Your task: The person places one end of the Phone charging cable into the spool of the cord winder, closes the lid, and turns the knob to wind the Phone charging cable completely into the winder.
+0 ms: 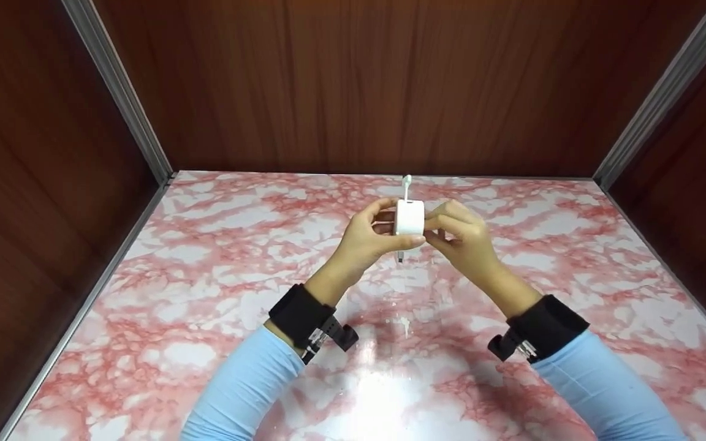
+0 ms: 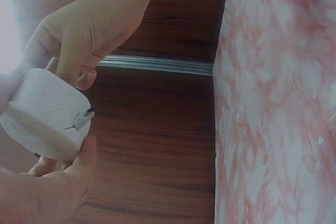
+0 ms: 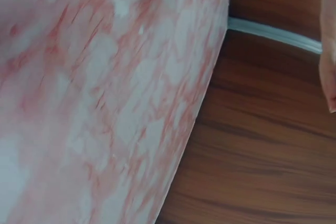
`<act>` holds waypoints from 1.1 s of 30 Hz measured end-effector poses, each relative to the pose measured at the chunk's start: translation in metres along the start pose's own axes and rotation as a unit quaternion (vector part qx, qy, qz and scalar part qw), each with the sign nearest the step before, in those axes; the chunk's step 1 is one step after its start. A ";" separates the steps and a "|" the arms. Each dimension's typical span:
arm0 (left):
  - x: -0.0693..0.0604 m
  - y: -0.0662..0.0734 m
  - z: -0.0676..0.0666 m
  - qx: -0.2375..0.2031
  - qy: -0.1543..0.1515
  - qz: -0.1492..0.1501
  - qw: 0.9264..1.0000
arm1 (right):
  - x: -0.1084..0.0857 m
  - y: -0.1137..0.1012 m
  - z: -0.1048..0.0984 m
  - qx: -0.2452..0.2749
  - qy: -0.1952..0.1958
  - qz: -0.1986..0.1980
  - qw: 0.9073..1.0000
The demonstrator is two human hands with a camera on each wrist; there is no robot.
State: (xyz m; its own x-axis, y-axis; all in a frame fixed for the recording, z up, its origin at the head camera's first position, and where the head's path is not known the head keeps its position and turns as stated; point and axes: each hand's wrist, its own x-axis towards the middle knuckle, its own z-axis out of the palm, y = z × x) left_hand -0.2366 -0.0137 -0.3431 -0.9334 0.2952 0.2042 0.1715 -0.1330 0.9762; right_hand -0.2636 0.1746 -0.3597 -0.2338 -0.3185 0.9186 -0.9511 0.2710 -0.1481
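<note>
Above the table, my left hand (image 1: 368, 236) grips a white rounded block (image 1: 410, 217), its thumb along the near lower edge and its fingers behind. A thin white stalk with a rounded tip (image 1: 407, 181) sticks up beyond the block, and a small dark-ended plug (image 1: 400, 256) shows below it. My right hand (image 1: 463, 236) has bent fingers with their tips at the block's right side; what exactly they pinch is hidden. The left wrist view shows the block's textured face and a short white connector (image 2: 83, 119) with a dark end. Part of a hand (image 3: 328, 66) enters the right wrist view.
A red-and-white marbled tabletop (image 1: 206, 294) lies beneath both hands. Dark wood panels (image 1: 341, 86) enclose it at the back and both sides, with metal strips (image 1: 123, 92) at the corners. Light glares off the near middle of the table.
</note>
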 end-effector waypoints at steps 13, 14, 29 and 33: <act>0.000 -0.005 0.003 0.036 0.022 0.011 0.999 | 0.012 -0.017 -0.008 0.293 -0.072 0.530 0.793; 0.000 -0.005 0.004 0.039 0.020 0.009 0.999 | 0.015 -0.018 -0.009 0.331 -0.069 0.574 0.746; 0.000 -0.004 0.001 0.023 0.027 -0.012 0.999 | 0.017 -0.019 -0.016 0.289 -0.095 0.560 0.770; 0.000 -0.004 0.001 0.011 0.021 -0.012 1.000 | 0.011 -0.016 -0.011 0.167 -0.079 0.420 0.889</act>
State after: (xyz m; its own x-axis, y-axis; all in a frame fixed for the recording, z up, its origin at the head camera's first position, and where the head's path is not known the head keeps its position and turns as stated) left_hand -0.2366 -0.0121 -0.3472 -0.9496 0.2578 0.1783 0.1558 -0.1055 0.9821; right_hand -0.2486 0.1763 -0.3435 -0.8899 -0.2612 0.3740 -0.4285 0.1974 -0.8817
